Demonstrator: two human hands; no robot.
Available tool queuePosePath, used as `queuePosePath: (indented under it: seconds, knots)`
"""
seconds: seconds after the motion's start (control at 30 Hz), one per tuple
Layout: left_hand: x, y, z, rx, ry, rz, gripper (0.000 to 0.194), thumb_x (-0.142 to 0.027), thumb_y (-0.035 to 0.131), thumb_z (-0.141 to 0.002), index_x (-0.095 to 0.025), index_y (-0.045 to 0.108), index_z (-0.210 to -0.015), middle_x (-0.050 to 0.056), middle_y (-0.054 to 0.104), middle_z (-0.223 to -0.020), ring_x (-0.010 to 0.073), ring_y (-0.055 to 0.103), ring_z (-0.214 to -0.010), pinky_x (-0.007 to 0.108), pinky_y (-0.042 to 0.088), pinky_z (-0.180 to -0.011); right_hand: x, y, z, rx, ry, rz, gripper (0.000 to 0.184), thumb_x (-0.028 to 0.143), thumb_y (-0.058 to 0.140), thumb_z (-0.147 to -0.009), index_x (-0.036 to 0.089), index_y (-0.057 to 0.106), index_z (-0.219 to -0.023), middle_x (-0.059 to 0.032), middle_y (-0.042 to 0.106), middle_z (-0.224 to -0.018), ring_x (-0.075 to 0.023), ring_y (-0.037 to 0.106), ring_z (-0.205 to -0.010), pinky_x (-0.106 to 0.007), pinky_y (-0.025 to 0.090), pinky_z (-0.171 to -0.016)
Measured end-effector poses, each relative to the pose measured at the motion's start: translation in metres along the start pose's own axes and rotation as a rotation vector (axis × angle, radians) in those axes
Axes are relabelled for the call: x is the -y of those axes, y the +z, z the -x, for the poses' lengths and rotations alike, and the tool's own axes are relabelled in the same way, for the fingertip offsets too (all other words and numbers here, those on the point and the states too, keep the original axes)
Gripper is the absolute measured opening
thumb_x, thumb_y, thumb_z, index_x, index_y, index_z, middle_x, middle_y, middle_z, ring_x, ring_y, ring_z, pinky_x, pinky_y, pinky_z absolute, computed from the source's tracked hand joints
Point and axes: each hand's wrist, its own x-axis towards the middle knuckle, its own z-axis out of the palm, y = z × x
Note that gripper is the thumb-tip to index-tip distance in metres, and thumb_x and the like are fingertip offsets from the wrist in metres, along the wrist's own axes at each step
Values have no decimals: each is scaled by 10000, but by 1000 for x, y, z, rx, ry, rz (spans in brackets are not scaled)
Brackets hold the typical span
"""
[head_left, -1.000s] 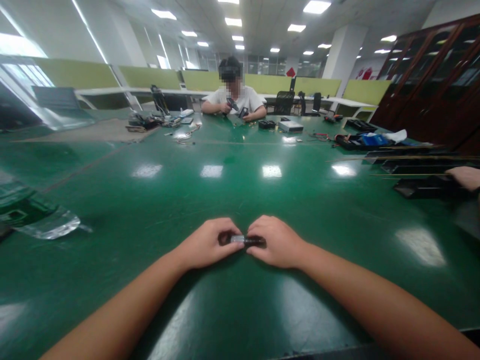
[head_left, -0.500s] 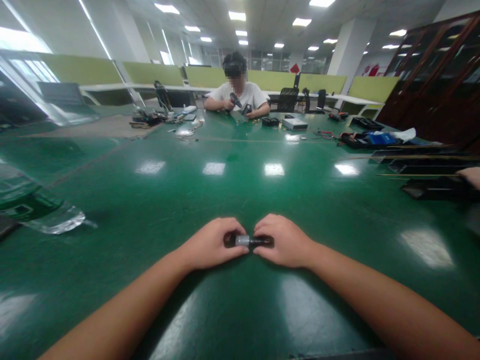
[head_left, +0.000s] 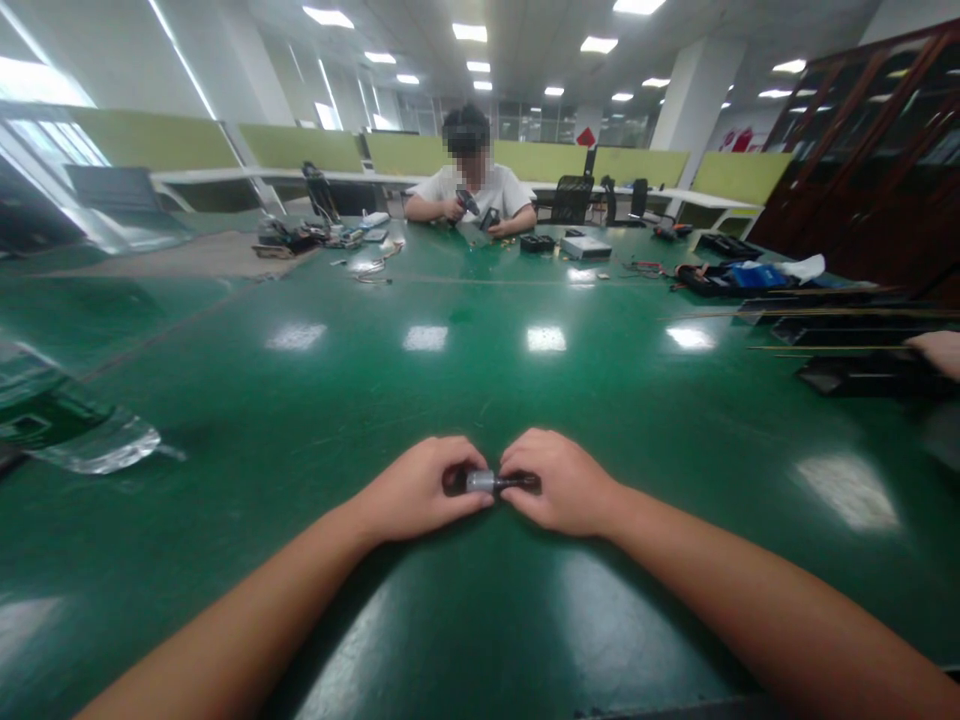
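Note:
My left hand [head_left: 416,490] and my right hand [head_left: 559,482] rest side by side on the green table [head_left: 480,390], close to its near edge. Between their fingertips they pinch a small dark cylindrical part with a silver band [head_left: 491,482]. The left hand's fingers curl round its left end, the right hand's fingers close on its dark right end. Both forearms reach in from the bottom of the view. Most of the part is hidden by the fingers.
A clear plastic bag [head_left: 67,425] lies at the left edge. Black trays and thin rods [head_left: 847,335] sit at the right, with another person's hand [head_left: 937,350] at the edge. A person in a white shirt [head_left: 472,190] works at the far side among tools and boxes.
Both hands stay pinched on the small part; they have shifted only slightly. The view has tilted a little. The hand at the right edge has drawn back.

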Motion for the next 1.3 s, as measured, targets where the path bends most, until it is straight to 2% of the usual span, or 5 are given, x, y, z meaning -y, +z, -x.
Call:
queuePosePath:
  seconds: [0.47, 1.3]
  knots:
    - [0, -1, 0, 16, -14, -13, 208, -339, 721, -838, -179, 709, -970, 24, 677, -845, 166, 613, -732, 255, 429, -663, -1, -1, 0, 24, 4, 4, 62, 221, 688, -851, 188, 709, -899, -55, 728, -938, -199, 631, -917, -329, 488, -857]
    - [-1, -1, 0, 12, -49, 15, 219, -371, 745, -811, -174, 712, -900, 20, 663, -796, 162, 585, -700, 243, 410, -638, -2, -4, 1, 21, -17, 34, 48, 215, 711, -831, 202, 718, -876, -48, 732, -927, -209, 632, -931, -345, 467, -856]
